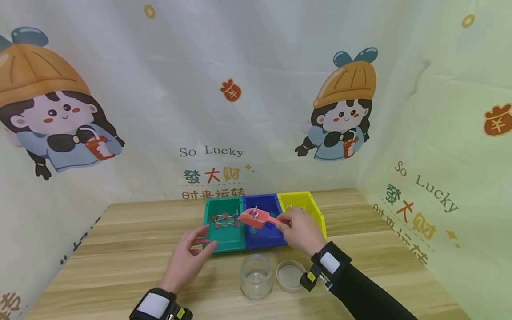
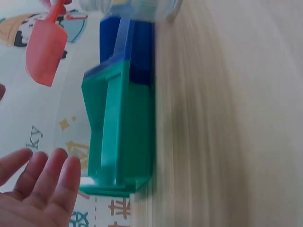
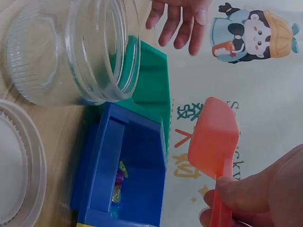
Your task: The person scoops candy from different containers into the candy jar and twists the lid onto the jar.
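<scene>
My right hand grips the handle of a coral-pink scoop above the blue bin. Several small pieces with white sticks lie in its bowl; their kind is too small to tell. Beside the front left of the green bin, my left hand is held with fingers spread and relaxed, holding nothing. Similar small pieces lie in the green bin. In the right wrist view, colourful pieces rest inside the blue bin.
A clear glass jar stands uncovered in front of the bins. To its right a round pale lid lies on the wooden table. The yellow bin adjoins the blue one. Printed cloth hangs behind and at the sides.
</scene>
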Action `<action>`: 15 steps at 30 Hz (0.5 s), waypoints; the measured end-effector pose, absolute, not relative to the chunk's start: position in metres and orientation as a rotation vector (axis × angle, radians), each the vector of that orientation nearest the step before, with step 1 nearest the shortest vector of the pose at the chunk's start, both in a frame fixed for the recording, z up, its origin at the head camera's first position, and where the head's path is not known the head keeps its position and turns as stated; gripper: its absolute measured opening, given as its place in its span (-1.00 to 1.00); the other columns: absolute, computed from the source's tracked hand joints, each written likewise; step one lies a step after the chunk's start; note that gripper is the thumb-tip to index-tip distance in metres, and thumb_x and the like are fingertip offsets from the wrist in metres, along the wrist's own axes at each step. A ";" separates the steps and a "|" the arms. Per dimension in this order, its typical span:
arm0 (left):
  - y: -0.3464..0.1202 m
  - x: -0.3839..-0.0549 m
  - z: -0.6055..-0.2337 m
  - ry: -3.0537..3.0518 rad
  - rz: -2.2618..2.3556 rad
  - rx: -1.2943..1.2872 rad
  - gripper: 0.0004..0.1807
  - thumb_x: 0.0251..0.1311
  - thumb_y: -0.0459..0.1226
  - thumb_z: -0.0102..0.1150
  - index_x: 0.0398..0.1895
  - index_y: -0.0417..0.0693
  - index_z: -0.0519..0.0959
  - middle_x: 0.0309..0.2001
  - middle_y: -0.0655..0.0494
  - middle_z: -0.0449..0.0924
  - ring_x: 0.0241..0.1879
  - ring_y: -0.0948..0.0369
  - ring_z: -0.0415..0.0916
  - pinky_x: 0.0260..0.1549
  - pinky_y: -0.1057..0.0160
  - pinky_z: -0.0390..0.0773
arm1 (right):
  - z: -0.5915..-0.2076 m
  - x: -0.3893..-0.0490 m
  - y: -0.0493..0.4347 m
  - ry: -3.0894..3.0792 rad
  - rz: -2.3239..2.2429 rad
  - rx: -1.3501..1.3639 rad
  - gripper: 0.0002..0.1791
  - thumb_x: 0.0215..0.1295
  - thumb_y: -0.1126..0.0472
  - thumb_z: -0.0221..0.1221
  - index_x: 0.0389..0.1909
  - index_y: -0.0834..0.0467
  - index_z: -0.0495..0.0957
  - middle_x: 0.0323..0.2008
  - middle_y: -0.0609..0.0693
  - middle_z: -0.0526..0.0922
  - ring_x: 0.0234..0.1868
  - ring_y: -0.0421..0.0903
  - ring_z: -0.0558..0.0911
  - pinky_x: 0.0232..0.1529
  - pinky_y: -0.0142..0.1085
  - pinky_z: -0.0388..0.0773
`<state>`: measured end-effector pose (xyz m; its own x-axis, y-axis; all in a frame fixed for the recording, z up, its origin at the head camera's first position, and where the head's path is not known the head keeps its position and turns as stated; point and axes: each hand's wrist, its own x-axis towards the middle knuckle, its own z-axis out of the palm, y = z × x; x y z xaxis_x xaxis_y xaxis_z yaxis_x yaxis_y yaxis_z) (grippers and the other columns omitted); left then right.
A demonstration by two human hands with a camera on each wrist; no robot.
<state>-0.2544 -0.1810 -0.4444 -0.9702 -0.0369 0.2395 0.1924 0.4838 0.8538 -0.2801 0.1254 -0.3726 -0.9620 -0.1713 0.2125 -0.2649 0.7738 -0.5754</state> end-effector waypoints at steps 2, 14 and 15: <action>-0.174 -0.251 -0.446 -2.490 -1.527 -0.168 -0.37 0.48 -0.11 0.42 0.53 -0.03 0.53 0.36 -0.11 0.58 0.28 0.01 0.67 0.08 0.33 0.68 | -0.374 -0.277 0.130 -2.820 0.944 0.343 -0.81 0.54 0.20 0.36 0.01 0.19 0.82 -0.28 0.03 0.56 -0.20 -0.04 0.51 -0.22 -0.25 0.46; -0.138 -0.236 -0.460 -2.538 -1.740 -0.381 -0.15 0.27 -0.11 0.60 0.58 -0.10 0.46 0.46 -0.19 0.51 0.46 -0.13 0.51 0.37 -0.05 0.67 | -0.377 -0.254 0.154 -2.787 0.864 0.383 -0.79 0.50 0.22 0.38 0.02 0.21 0.83 -0.32 0.00 0.54 -0.26 -0.08 0.47 -0.28 -0.27 0.40; -0.137 -0.236 -0.461 -2.577 -1.730 -0.388 -0.10 0.25 -0.08 0.63 0.60 -0.10 0.44 0.48 -0.19 0.50 0.48 -0.14 0.50 0.39 -0.09 0.64 | -0.377 -0.252 0.156 -2.783 0.859 0.384 -0.80 0.49 0.23 0.39 0.03 0.20 0.84 -0.31 -0.01 0.55 -0.26 -0.08 0.47 -0.28 -0.27 0.40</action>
